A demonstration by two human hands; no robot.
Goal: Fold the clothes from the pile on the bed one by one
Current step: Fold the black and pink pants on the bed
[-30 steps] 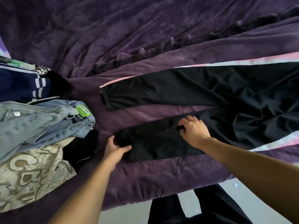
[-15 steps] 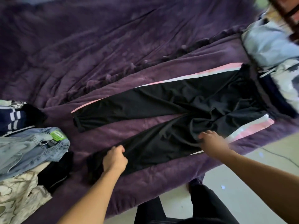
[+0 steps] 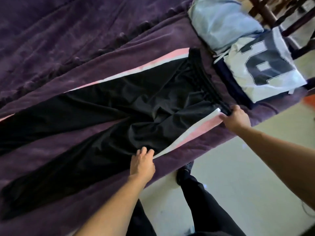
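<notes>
Black track trousers (image 3: 105,120) with pink-and-white side stripes lie spread flat across the purple bed (image 3: 68,40), waistband to the right, legs running off to the left. My right hand (image 3: 236,119) grips the near corner of the black waistband. My left hand (image 3: 142,163) pinches the near edge of the trousers at the thigh, where the white stripe begins. The ends of both legs are out of view at the left.
Folded clothes sit at the bed's right end: a light blue garment (image 3: 221,23) and a white jersey (image 3: 265,65) with a dark number. A dark wooden chair (image 3: 281,16) stands behind them. Pale floor (image 3: 230,167) and my dark-trousered legs (image 3: 196,210) lie below the bed's edge.
The view has swung right, so the clothes pile at the left is gone from view. Both hands slid right along the near trouser leg; my right hand has taken hold of the waistband corner.
</notes>
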